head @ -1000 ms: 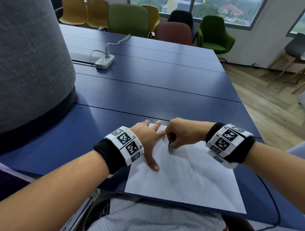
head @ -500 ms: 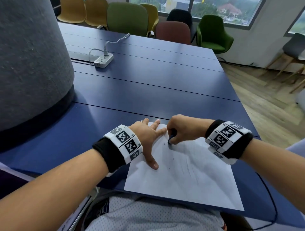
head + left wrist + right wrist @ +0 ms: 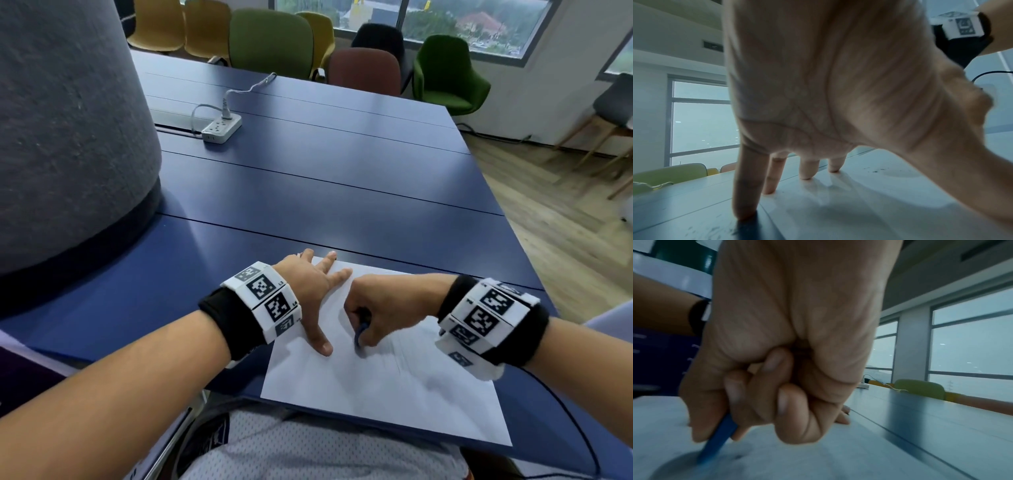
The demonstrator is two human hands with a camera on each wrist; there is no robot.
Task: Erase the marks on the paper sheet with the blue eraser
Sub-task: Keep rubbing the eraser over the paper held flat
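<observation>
A white paper sheet [image 3: 394,387] lies at the near edge of the blue table [image 3: 325,192], with faint grey pencil smudges near its middle. My right hand [image 3: 380,311] pinches the blue eraser [image 3: 360,334] and presses its tip onto the sheet; in the right wrist view the eraser [image 3: 719,438] slants down from curled fingers onto the paper [image 3: 777,464]. My left hand [image 3: 315,294] lies flat with spread fingers on the sheet's left top corner. The left wrist view shows those fingertips [image 3: 805,172] pressed down on the paper [image 3: 859,203], with dark crumbs close by.
A large grey felt-covered column [image 3: 68,137] stands on the table at the left. A white power strip [image 3: 221,128] with its cable lies far back. Coloured chairs [image 3: 270,37] line the far side. A thin black cable [image 3: 579,425] runs off the right near edge.
My right hand has pulled the eraser nearer to me and a little right across the sheet, away from the left fingertips. The left hand stays pressed flat on the paper.
</observation>
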